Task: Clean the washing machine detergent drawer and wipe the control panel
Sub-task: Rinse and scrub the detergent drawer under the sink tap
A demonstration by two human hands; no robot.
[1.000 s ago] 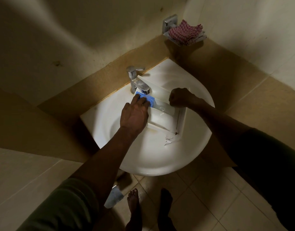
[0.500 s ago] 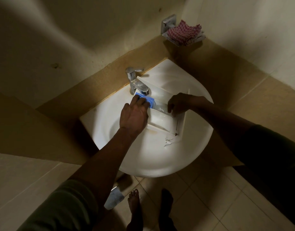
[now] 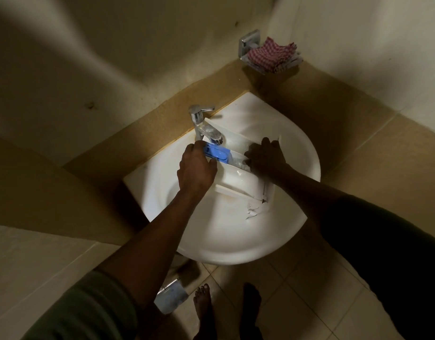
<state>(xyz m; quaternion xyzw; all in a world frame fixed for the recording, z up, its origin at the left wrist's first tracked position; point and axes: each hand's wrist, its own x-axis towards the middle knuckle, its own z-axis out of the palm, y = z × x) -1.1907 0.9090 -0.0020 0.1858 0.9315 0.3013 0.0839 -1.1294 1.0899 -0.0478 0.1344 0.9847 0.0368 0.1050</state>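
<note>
Step in hand: rinsing and rubbing out the white plastic detergent drawer point(image 3: 238, 182) at the basin, by my reading; the control panel was not in view and its wiping looked yet to come.
Drawer position: it lay slantwise inside the white ceramic corner sink point(image 3: 236, 246), its far end tucked under the spout of the chrome mixer tap point(image 3: 206, 128) and its near end lower in the bowl.
Left hand: the left hand point(image 3: 197, 168) gripped the drawer's far end, fingers point(image 3: 195, 144) curled over the edge just beside the blue plastic insert point(image 3: 216, 151), thumb on the near side.
Right hand: the right hand point(image 3: 265, 155) lay in the open compartment to the right of the insert, fingers point(image 3: 248, 155) looking spread and fairly straight, pressed on the plastic. Nothing showed in it, though the light was dim.
Doing it well: keep the left grip firm so the drawer cannot slide down the wet bowl. Work the right fingertips into the corners and along the divider, where residue would likely cake. Tilt the low end so that dirty water drains out.
Risk: the insert probably lifts off, so scrubbing near it could pop it loose.
Water: whether the tap ran was too dark to tell.
Nearby: a red-and-white checked cloth point(image 3: 270, 55) sat on the chrome wall holder point(image 3: 248, 44), well apart from both hands.
</note>
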